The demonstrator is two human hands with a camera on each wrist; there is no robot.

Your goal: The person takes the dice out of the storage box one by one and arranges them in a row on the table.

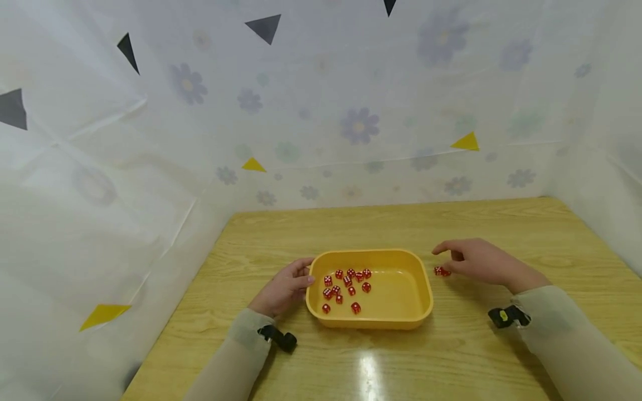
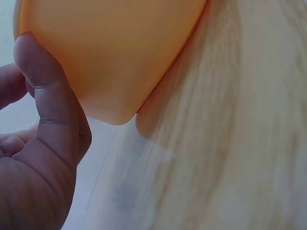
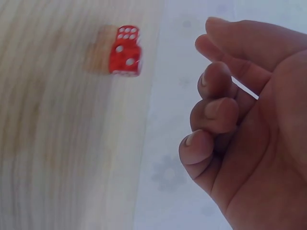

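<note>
A yellow plastic tray (image 1: 418, 289) sits mid-table with several red dice (image 1: 347, 283) inside, clustered in its left half. My left hand (image 1: 302, 274) lies against the tray's left outer wall. Its thumb (image 2: 45, 100) runs straight along the tray wall (image 2: 115, 52), and the hand holds nothing else. My right hand (image 1: 448, 255) hovers just right of the tray, its fingers (image 3: 213, 108) loosely curled and empty. Two red dice (image 1: 442, 271) lie side by side on the wood just below its fingertips. In the right wrist view these dice (image 3: 125, 50) are apart from the hand.
The wooden table (image 1: 401, 362) is bare in front of the tray and behind it. White flowered sheeting (image 1: 351, 122) walls it in at the back and on both sides. Small black devices (image 1: 507, 316) are strapped at each wrist.
</note>
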